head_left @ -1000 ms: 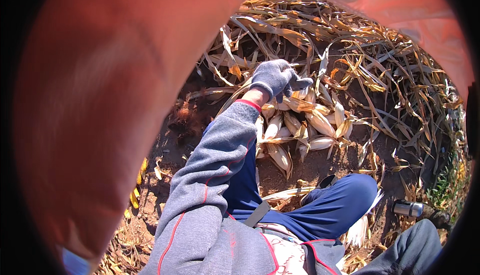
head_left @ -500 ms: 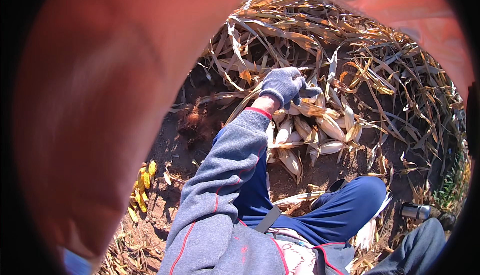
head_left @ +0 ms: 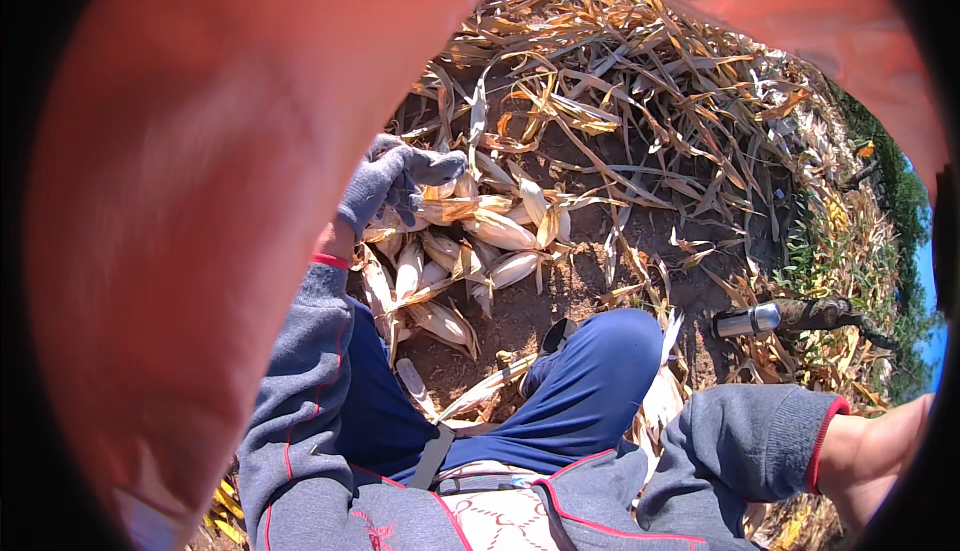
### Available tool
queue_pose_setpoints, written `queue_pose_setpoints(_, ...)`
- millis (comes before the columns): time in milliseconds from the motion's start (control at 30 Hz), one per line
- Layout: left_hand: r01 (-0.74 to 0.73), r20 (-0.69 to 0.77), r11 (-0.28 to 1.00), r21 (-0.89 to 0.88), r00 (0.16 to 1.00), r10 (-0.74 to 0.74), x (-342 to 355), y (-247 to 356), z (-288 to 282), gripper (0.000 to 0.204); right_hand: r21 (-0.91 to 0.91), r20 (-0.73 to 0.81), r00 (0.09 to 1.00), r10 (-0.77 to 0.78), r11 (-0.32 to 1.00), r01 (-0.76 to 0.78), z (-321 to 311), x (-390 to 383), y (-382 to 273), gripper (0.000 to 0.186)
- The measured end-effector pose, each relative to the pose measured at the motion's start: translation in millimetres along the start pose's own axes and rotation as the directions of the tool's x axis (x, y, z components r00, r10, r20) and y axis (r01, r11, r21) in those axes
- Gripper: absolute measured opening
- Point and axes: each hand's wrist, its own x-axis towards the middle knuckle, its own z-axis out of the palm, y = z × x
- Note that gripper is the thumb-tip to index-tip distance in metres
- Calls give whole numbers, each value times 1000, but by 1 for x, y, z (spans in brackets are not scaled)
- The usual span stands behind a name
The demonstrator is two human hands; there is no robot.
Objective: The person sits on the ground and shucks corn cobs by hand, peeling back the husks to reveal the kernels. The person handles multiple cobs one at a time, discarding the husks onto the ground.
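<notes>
My left hand (head_left: pixel 395 181), in a grey knitted glove, reaches over a heap of corn ears in dry husks (head_left: pixel 500 231). Its fingers are stretched and apart, with nothing visible between them. The pale ears lie close together on the soil in front of my crossed legs. Far to the right, my right hand (head_left: pixel 885 456) shows only as bare skin beyond the sleeve cuff; its fingers are cut off by the picture's rim. Whatever it may touch is hidden.
Dry corn stalks and leaves (head_left: pixel 640 91) cover the ground ahead. A metal flask (head_left: pixel 748 320) lies at the right beside a dark branch-like piece (head_left: pixel 830 313). Some yellow husked corn (head_left: pixel 228 511) shows at the lower left. An orange-red sheet (head_left: pixel 200 201) blocks much of the left side.
The view has swung right, so the heap and flask appear farther left. My right forearm has come into sight, stretched to the right. My left hand stays over the heap.
</notes>
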Motion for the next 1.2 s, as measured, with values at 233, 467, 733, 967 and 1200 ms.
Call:
queue_pose_setpoints(233,-141,-36,987,82,989,144,36,-31,19,16,513,243,913,328,755,-408,-14,5,4,41)
queue_pose_setpoints(467,-113,7,993,31,994,113,39,-38,31,15,393,142,948,283,863,-317,-33,27,16,40)
queue_pose_setpoints(733,-81,94,996,-29,992,83,41,-33,51,16,273,126,972,201,934,-228,-38,40,11,41)
queue_pose_setpoints(967,-100,288,979,-175,946,148,45,-32,79,18,-54,172,854,490,871,-489,-42,-29,56,33)
queue_pose_setpoints(1200,29,453,921,-389,876,164,37,-27,105,24,-254,182,183,966,226,-940,-60,-166,138,73)
